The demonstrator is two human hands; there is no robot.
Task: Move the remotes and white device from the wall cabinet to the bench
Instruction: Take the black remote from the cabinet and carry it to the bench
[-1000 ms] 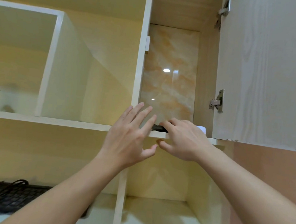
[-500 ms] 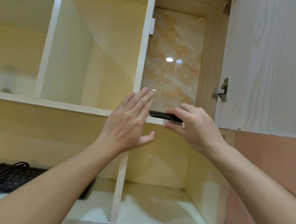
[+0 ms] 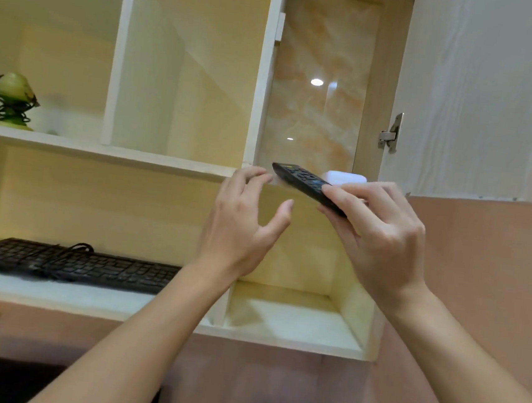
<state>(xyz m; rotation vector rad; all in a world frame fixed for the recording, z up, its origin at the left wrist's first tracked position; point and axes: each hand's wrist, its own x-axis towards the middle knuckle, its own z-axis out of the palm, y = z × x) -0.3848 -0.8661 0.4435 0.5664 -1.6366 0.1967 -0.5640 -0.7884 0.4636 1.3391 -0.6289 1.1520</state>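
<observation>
The black remote (image 3: pixel 305 184) is pinched by the right hand (image 3: pixel 381 241) just off the cabinet shelf (image 3: pixel 164 160), likely to be caught by the loose, empty left hand (image 3: pixel 242 228); the white device (image 3: pixel 345 178) is seen on the shelf behind.

No text can be read.
The buttons on the black remote (image 3: pixel 304 183), at centre frame, are too blurred for their markings to be made out. The keys of the black keyboard (image 3: pixel 89 265), at lower left, are too small to read. Neither shows a legible brand, number or sign.
</observation>
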